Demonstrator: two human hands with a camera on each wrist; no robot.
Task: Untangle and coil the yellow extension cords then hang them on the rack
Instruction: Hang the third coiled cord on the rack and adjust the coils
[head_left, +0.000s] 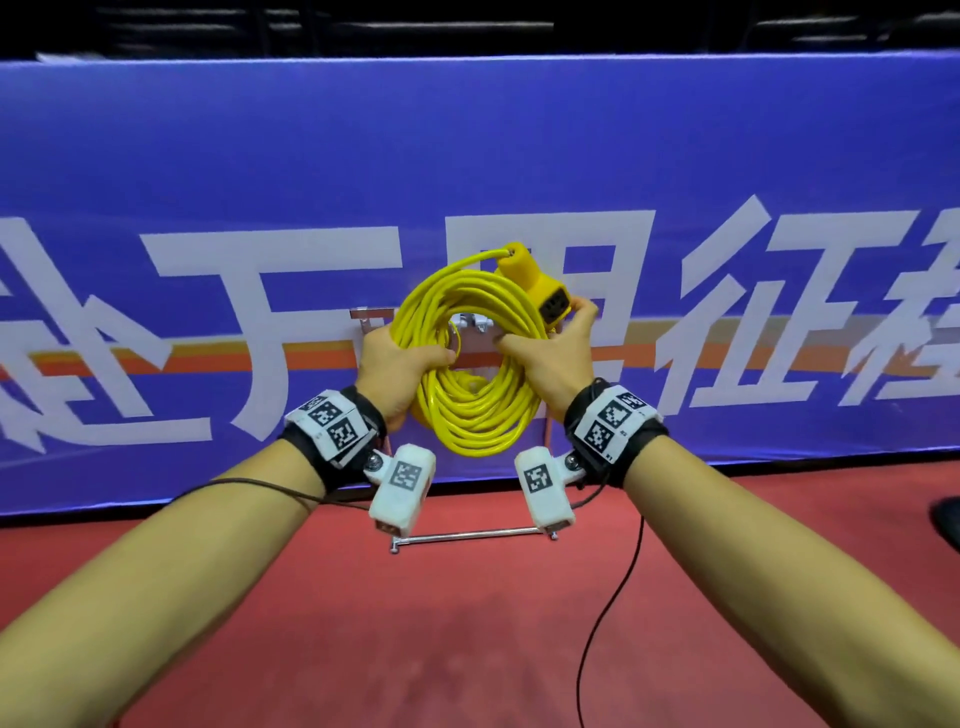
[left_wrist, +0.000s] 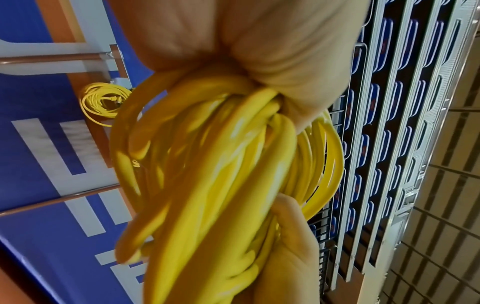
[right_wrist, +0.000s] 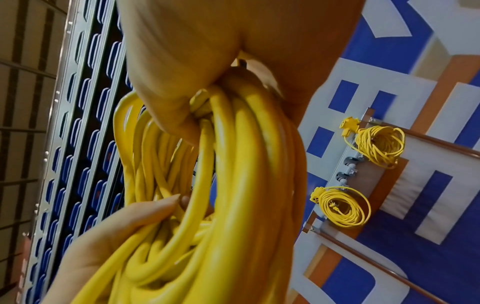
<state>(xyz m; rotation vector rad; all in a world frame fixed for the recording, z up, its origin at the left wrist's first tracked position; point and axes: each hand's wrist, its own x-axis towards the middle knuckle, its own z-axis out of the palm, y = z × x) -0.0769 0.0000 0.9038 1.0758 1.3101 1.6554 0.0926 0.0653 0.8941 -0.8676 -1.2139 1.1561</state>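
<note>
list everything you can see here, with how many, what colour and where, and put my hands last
Held cord coil: one, yellow, gripped between both hands in front of the rack.
Socket block: one, yellow, at the coil's upper right.
Hung cord coils: two, yellow, already on the rack in the right wrist view.
Rack: one, metal, against the banner.
Banner: one, blue with white characters, behind.
Floor: red, below.
Wrist cameras: two, white, under the wrists.
Left hand: grip on the coil's left side.
Right hand: grip on the coil's right side.
</note>
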